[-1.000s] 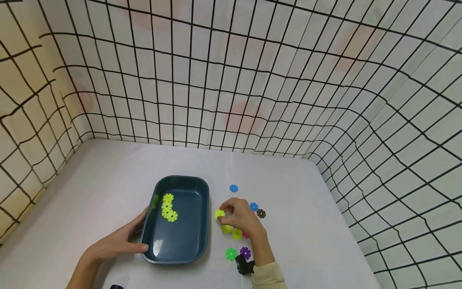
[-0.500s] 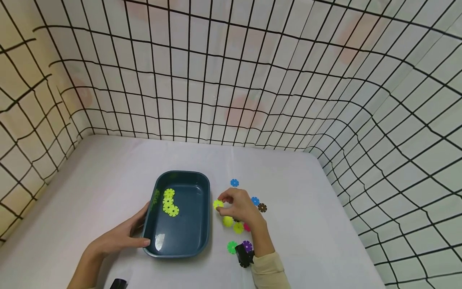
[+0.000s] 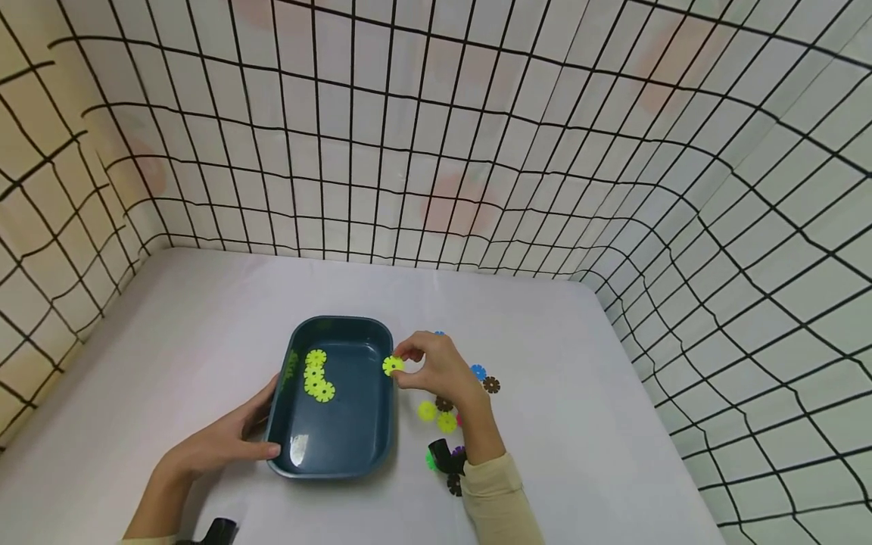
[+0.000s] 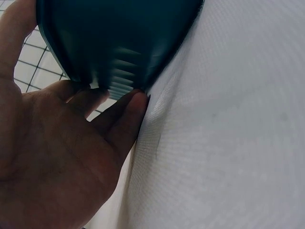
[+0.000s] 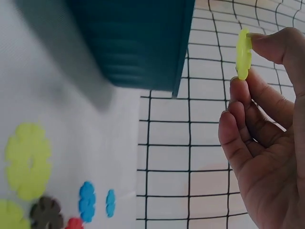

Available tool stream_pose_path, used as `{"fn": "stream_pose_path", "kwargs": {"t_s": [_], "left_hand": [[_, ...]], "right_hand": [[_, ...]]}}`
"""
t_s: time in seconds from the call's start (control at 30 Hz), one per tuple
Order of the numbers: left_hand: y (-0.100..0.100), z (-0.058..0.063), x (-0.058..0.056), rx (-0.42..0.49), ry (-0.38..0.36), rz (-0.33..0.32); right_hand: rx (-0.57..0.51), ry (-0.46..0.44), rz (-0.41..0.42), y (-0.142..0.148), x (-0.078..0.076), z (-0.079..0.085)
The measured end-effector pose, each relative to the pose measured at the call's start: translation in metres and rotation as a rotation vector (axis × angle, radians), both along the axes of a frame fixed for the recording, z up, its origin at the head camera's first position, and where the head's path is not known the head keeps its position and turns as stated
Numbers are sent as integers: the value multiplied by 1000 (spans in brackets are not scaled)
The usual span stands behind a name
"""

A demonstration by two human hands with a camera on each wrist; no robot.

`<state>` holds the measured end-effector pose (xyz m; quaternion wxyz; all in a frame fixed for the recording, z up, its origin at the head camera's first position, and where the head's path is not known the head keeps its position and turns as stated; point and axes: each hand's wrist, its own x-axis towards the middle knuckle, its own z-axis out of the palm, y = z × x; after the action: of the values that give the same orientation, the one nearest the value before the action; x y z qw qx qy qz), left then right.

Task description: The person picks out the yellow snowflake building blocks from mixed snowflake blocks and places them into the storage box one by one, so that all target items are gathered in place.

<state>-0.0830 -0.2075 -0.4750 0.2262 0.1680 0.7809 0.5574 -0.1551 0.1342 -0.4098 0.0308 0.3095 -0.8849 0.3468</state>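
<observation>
A dark blue-green tray (image 3: 354, 435) holds several overlapping yellow notched plastic discs (image 3: 316, 374) near its left wall. My left hand (image 3: 211, 450) grips the tray's left side, the thumb at the near left rim. In the left wrist view the fingers (image 4: 126, 119) bend against the tray's outer wall. At the tray's right rim, my right hand (image 3: 444, 372) pinches one yellow notched disc (image 3: 392, 366) between thumb and fingers. The right wrist view shows this held disc (image 5: 243, 55) edge-on, above rim height.
Loose notched discs lie right of the tray: yellow (image 3: 446, 421), blue (image 3: 478, 372), brown (image 3: 491, 384) and others partly hidden by the right arm. A black wrist device (image 3: 446, 457) covers some. Black wire grid (image 3: 409, 189) encloses the white table's back and sides.
My right hand has carried the yellow disc leftward from the loose pieces to the tray's right rim. The left hand keeps its place on the tray. The head view has shifted slightly.
</observation>
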Motion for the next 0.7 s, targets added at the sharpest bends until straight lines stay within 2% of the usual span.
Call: {"fn": "stream_pose_path", "kwargs": {"t_s": [0.43,0.7], "left_hand": [[-1,-3,-4,39,17,-15],[-5,-4,-4,70,4,-29]], "right_hand": [[19,61,95,-32,-13,35],[28,5,90,-53,-17,45]]}}
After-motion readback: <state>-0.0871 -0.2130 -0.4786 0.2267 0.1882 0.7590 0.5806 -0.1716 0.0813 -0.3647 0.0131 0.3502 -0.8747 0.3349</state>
